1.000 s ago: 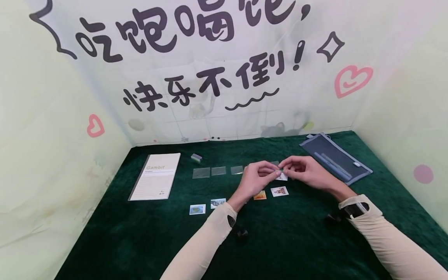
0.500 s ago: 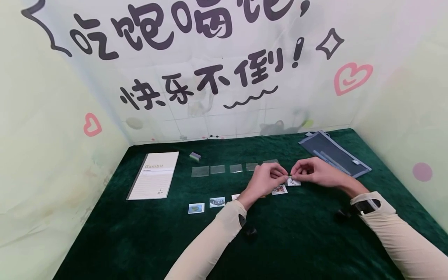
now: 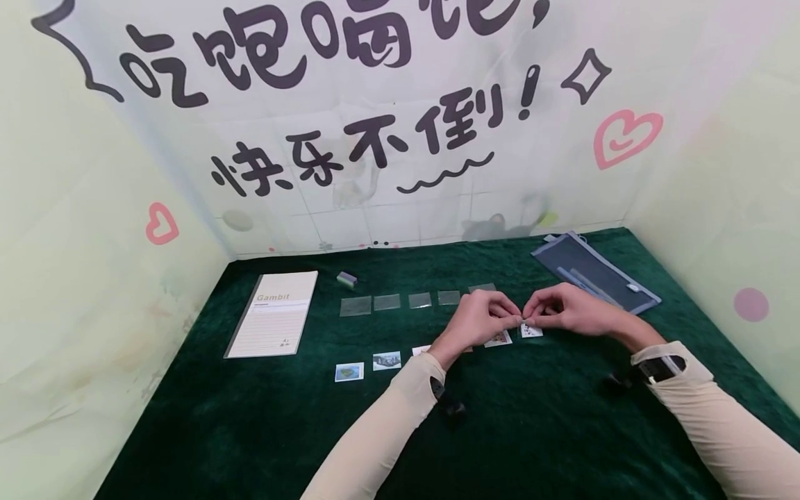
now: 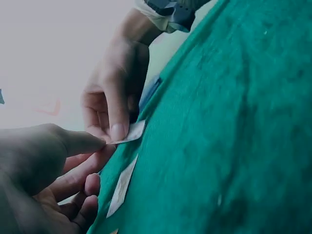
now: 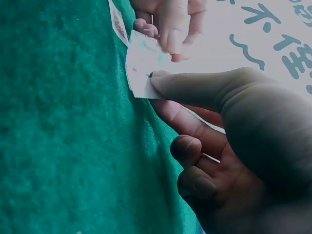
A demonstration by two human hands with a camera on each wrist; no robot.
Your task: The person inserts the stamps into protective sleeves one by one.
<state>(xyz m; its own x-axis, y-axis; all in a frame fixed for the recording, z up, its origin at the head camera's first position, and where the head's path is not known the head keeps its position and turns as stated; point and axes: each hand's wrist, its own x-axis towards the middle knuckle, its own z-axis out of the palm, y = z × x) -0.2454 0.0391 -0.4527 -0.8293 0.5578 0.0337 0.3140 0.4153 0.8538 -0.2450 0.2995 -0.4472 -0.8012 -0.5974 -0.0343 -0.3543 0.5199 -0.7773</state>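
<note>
Between both hands is a small white stamp with a perforated edge and a dark print, held at the right end of a row of stamps. My left hand pinches one edge between thumb and forefinger; the thumb lies on top in the left wrist view. My right hand pinches the neighbouring part, its thumb pressing the face of the stamp in the right wrist view. Beside it on the cloth lies another stamp, partly covered by the left hand. Farther left are a green-blue stamp and a grey one.
Behind the stamps runs a row of several clear plastic sleeves. A Gambit notebook lies at the left, with a small eraser-like block near it. A blue zip pouch lies beyond the right hand on the green cloth.
Both hands have moved right and toward the front with the stamp, from near the sleeves to the right end of the stamp row. The left forearm now covers more of the middle stamps.
</note>
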